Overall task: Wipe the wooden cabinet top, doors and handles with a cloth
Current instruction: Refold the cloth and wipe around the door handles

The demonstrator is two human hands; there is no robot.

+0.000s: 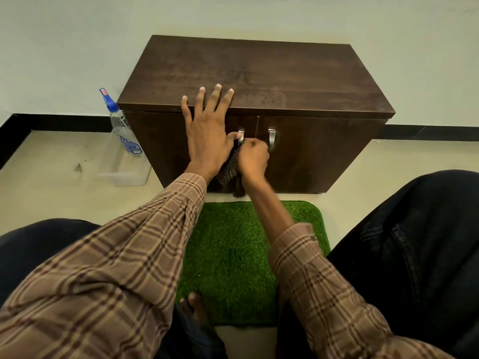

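A dark brown wooden cabinet stands on the floor against the wall, both doors shut. Two metal handles sit at the middle, the left handle and the right handle. My left hand lies flat with straight fingers over the top's front edge and the left door, its thumb by the left handle. My right hand grips a dark ribbed cloth and holds it against the lower part of the left handle. The rest of the cloth hangs down between my wrists.
A clear spray bottle with a blue nozzle stands in a clear plastic tub left of the cabinet. A green grass mat lies on the floor between my knees. A black skirting runs along the wall.
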